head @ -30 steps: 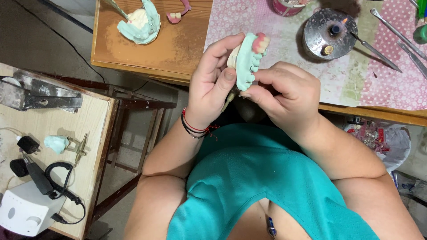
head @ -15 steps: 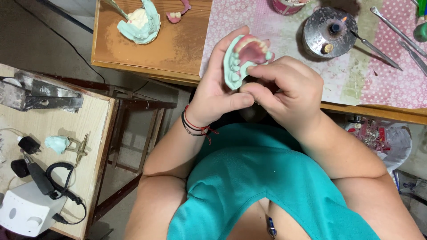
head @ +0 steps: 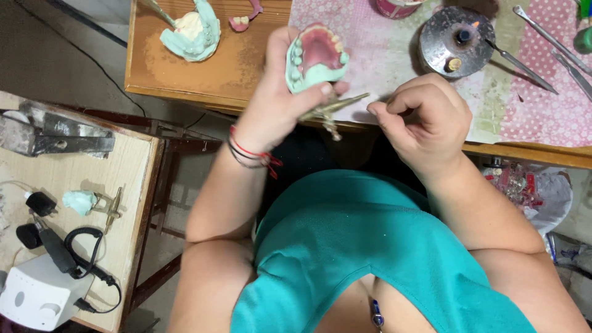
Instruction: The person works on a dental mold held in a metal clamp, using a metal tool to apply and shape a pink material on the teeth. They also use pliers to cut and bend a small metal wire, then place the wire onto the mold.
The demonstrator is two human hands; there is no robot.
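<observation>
Currently, head view only:
left hand: left hand (head: 277, 105) raised over the near edge of the worktop (head: 185, 77), fingers wrapped around a green dental cast (head: 314, 61); a brass-coloured hinged frame (head: 330, 110) hangs from under the cast and sticks out to the right.
dental cast: held tilted, teeth side up toward the camera, pink wax plate with a row of pale teeth on it, thumb pressed on the lower green edge.
right hand: right hand (head: 425, 120) just right of the frame tip, fingers curled in, thumb and forefinger pinched together; cannot tell if anything is between them. Not touching the cast.
wrist: red and dark cords on the left wrist.
worktop far side: second green cast (head: 194, 31) with pale plaster, small pink piece with teeth (head: 243, 17) beside it, both well apart from the hands.
cloth: pink patterned cloth (head: 555, 117) carries a round metal burner (head: 456, 40) with a small flame, metal instruments (head: 524, 61) next to it.
side table: low table (head: 74, 172) on the left holds a white motor unit (head: 37, 293) with black cable, a small green cast (head: 80, 200).
</observation>
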